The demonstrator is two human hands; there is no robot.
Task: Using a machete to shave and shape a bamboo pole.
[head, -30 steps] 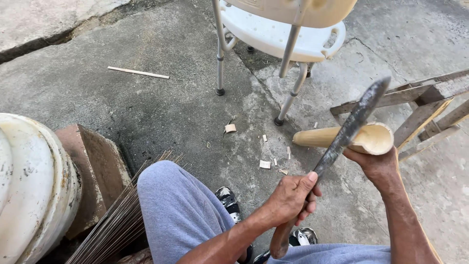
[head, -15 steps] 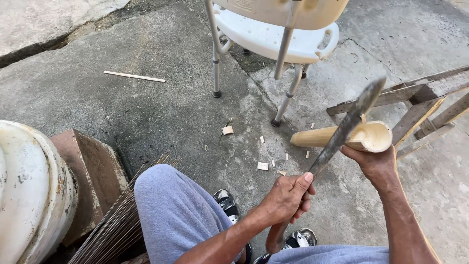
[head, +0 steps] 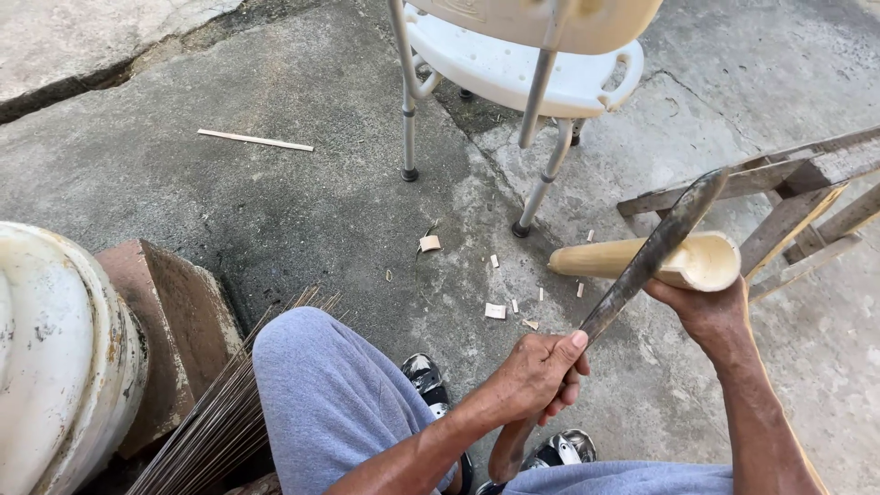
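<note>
My left hand (head: pixel 536 376) grips the wooden handle of a long dark machete (head: pixel 655 252). Its blade slants up to the right and lies across the open end of a pale bamboo tube (head: pixel 642 261). My right hand (head: pixel 701 312) holds that tube from below near its open end, and the tube points left and slightly down over the concrete. My knee in grey trousers (head: pixel 330 394) is below left of the hands.
A white plastic chair on metal legs (head: pixel 522 73) stands ahead. A weathered wooden frame (head: pixel 788 197) is on the right. Bamboo chips (head: pixel 495 310) and a thin stick (head: pixel 255 140) lie on the concrete. A white bucket (head: pixel 55 357), a brick (head: pixel 174 321) and a bundle of thin sticks (head: pixel 229 412) are at left.
Almost nothing differs. The blade stays across the tube's open end and both hands keep their grip. The view has drifted slightly.
</note>
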